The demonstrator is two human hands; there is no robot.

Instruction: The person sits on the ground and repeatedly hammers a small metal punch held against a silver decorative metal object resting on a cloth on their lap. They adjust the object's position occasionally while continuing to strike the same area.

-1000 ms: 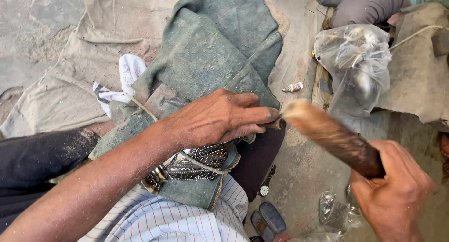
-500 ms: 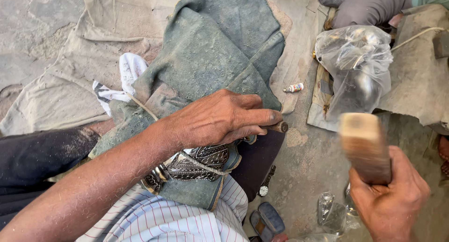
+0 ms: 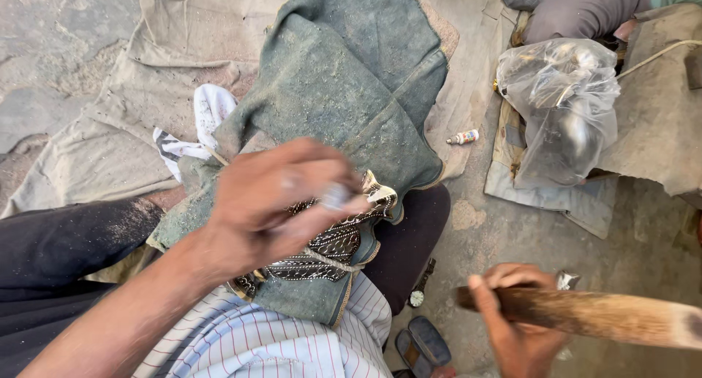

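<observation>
A grey-green cloth lies over my lap, and an ornate embossed metal piece, bound with string, rests on it. My left hand hovers blurred just above that piece. Its fingers are curled around a small shiny metal tool. Low at the right, my right hand grips a wooden mallet handle that lies nearly level and points right, away from the metal piece.
A clear plastic bag with a shiny object inside sits at the right on sacking. On the ground lie a small tube, a wristwatch and sandals. Another person's grey-clad leg is at the top right.
My left hand has lifted off the metal piece and moved left, now blurred. My right hand has swung the mallet down from upright to nearly level.
</observation>
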